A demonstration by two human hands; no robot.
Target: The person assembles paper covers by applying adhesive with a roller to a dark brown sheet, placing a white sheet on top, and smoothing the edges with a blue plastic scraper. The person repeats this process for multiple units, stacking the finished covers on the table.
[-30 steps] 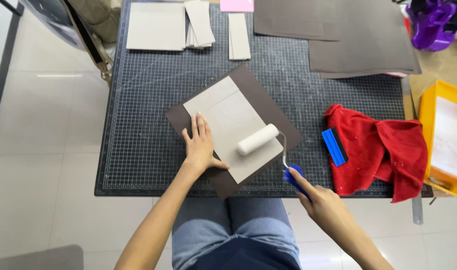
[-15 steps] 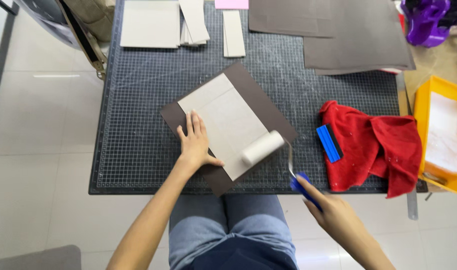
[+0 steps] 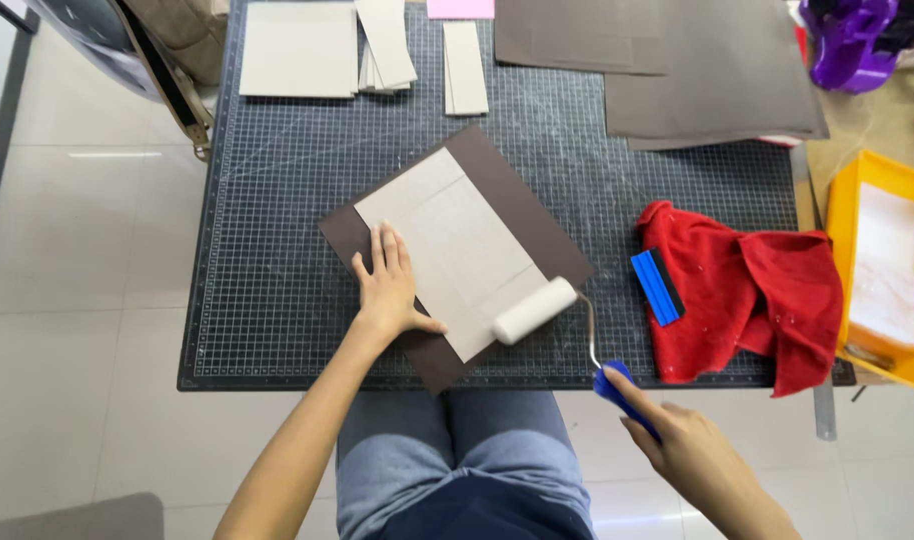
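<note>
A dark brown sheet (image 3: 517, 195) lies tilted on the cutting mat, with light grey boards (image 3: 447, 240) laid on top of it. My left hand (image 3: 387, 285) presses flat on the near left corner of the boards, fingers apart. My right hand (image 3: 692, 455) grips the blue handle of a paint roller (image 3: 533, 311). The white roller head rests on the near right edge of the boards, over the brown sheet.
A dark gridded cutting mat (image 3: 277, 250) covers the table. A red cloth (image 3: 747, 285) with a blue scraper (image 3: 657, 285) lies right. A yellow tray (image 3: 882, 270) stands far right. Grey boards (image 3: 297, 48), strips (image 3: 465, 65) and brown sheets (image 3: 677, 70) lie at the back.
The roller has moved down the boards toward me, from their right middle to the near right edge. My left hand has stayed pressed on the boards.
</note>
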